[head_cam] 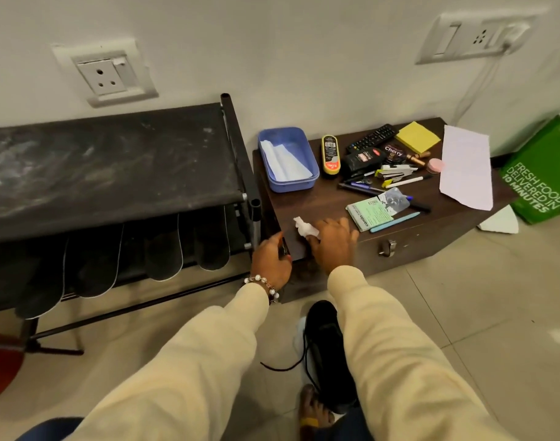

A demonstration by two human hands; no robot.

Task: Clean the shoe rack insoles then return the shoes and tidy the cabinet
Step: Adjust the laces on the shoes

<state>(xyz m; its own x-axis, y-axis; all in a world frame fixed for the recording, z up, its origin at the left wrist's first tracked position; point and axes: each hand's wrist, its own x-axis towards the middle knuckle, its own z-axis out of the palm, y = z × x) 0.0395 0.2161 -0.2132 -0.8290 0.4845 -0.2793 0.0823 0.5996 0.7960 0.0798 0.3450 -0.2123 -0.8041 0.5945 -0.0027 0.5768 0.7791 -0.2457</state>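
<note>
Black shoe [326, 354] half hidden by sleeve; right hand [334, 241] fingers pinch tissue [305, 229], left hand [270, 261] grips cabinet [431, 237] corner.

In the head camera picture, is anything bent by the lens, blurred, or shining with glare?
Head view: the wide lens bends the wall sockets and tilts the cabinet; the sleeves at the bottom edge look stretched and soft; the floor tile shows a faint light reflection at the right; the print on the small items is partly readable; light is warm and even, with soft shadows.

the shoe rack [107, 160] runs off the left edge; the right sleeve [399, 345] hides part of the black shoe [323, 332].
</note>
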